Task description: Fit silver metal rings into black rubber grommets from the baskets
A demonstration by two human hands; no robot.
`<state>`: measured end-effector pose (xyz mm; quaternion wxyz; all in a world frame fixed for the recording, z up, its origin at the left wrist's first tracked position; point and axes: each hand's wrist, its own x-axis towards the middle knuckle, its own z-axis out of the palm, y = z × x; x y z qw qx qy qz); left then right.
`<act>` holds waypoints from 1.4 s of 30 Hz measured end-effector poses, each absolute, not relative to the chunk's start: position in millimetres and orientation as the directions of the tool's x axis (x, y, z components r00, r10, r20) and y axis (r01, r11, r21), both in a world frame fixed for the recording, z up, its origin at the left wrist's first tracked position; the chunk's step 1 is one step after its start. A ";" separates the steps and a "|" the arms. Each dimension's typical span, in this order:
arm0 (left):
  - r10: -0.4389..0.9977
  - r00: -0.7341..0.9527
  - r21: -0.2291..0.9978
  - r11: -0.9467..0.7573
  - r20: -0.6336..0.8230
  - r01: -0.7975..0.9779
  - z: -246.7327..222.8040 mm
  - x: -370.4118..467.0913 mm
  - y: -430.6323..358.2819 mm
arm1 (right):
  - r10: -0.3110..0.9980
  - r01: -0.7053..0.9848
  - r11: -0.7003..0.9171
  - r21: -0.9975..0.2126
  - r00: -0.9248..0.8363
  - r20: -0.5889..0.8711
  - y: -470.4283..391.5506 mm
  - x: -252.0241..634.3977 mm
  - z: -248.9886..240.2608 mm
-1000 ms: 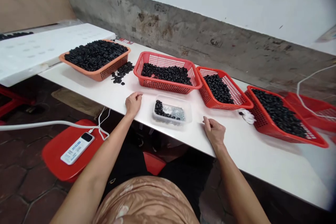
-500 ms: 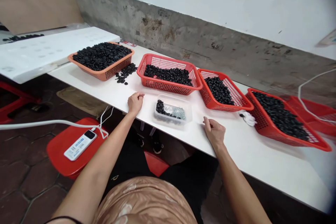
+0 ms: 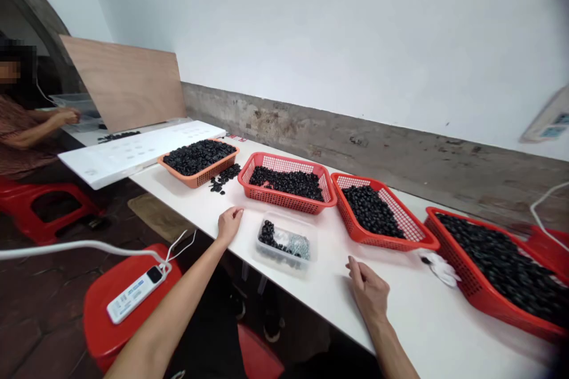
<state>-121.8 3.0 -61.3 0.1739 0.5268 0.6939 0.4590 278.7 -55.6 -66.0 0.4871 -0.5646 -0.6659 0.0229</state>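
Note:
My left hand rests on the white table near its front edge, fingers curled in, with nothing showing in it. To its right stands a clear plastic container with small black round parts on one side and small silvery pieces on the other. On the far side of that container, my right hand lies on the tabletop, its fingers also curled and nothing visible in them. Neither hand touches the container. Behind it is a red basket partly filled with black parts.
An orange basket heaped with black parts stands at left, loose pieces beside it. Two more red baskets hold black parts at right. A white power bank lies on a red stool. Another person sits far left.
The camera view has tilted up and shifted left, bringing another person and the wooden board into fuller view. Both hands stay at about the same places on the table.

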 end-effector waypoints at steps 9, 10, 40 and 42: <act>0.893 -0.371 0.813 0.010 0.254 0.582 -70.6 -125.1 4.7 | 0.787 0.587 0.384 -0.713 0.196 0.584 -63.7 276.6 -60.9; 0.892 -0.373 0.816 0.010 0.254 0.578 -71.3 -125.2 4.7 | 0.789 0.578 0.391 -0.716 0.191 0.584 -63.8 275.6 -57.3; 0.920 -0.334 0.841 0.010 0.204 0.541 -65.4 -115.5 1.2 | 0.683 0.673 0.633 -0.384 -0.718 -0.133 22.7 117.6 3.3; 0.921 -0.328 0.839 0.002 0.211 0.545 -65.2 -115.3 1.4 | 0.707 0.688 0.603 -0.404 -0.695 -0.128 23.2 119.2 -0.5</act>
